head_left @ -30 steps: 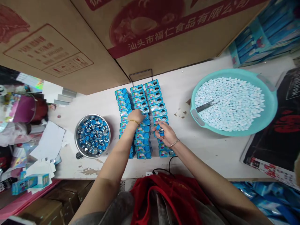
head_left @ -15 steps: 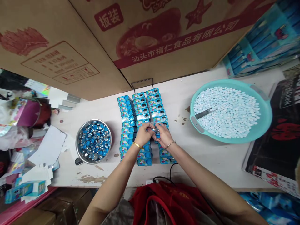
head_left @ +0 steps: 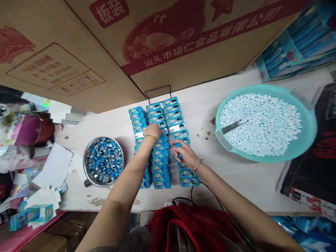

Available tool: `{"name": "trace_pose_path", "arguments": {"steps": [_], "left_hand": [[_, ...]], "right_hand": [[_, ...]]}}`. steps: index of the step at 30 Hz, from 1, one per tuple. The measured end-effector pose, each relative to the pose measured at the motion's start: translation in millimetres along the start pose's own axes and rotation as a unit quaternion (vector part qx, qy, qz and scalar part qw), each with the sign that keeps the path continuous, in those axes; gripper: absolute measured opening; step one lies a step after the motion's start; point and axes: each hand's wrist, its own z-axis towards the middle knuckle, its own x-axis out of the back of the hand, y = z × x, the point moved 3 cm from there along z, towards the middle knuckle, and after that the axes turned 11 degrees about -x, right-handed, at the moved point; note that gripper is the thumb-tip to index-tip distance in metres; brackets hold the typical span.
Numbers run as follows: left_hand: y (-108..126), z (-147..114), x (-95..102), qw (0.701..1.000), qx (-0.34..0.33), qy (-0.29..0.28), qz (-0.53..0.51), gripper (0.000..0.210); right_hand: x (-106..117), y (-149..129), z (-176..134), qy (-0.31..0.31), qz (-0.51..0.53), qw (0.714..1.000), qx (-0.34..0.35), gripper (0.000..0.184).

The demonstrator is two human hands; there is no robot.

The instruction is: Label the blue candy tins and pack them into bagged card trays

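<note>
Three columns of small blue printed tins [head_left: 160, 161] stand on the table under my hands. Round openings in the right column's tins [head_left: 174, 114] look dark. Blue discs fill the openings in the left column and in the nearer middle tins. My left hand [head_left: 153, 131] is bent over the middle column, fingers curled down onto a tin; their tips and anything in them are hidden. Just right of it, my right hand [head_left: 185, 154] is closed around small round blue caps [head_left: 178, 144], above the right column. Many similar caps fill a metal pot [head_left: 84, 164] at the left.
A turquoise basin [head_left: 309, 140] of pale candies, with a scoop [head_left: 232, 126] in it, stands at the right. Large cardboard boxes [head_left: 147, 82] wall off the back. Paper scraps [head_left: 54, 164] lie at far left; a black cable [head_left: 193, 196] runs by the front edge.
My left hand has left my right hand and reached forward and left onto the middle column. My right hand has drawn slightly back, keeping the caps. The view has shifted slightly.
</note>
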Motion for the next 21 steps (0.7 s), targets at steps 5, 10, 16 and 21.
{"name": "trace_pose_path", "arguments": {"steps": [5, 10, 16, 21], "left_hand": [[1.5, -11.6, 5.1, 1.0, -0.004, 0.03, 0.007, 0.035], [13.6, -60.5, 1.0, 0.93, -0.284, 0.093, -0.214, 0.02], [9.1, -61.0, -2.0, 0.893, -0.308, 0.131, -0.302, 0.006], [-7.1, -8.6, 13.4, 0.974, -0.064, 0.156, -0.152, 0.008]], "right_hand": [[-4.5, 2.8, 4.7, -0.032, -0.018, 0.999, -0.007, 0.036], [-7.6, 0.8, 7.2, -0.039, -0.02, 0.999, 0.011, 0.031], [-14.0, -4.9, 14.8, -0.024, 0.036, 0.999, 0.011, 0.029], [-7.8, -9.7, 17.7, -0.035, 0.19, 0.981, -0.027, 0.031]]}}
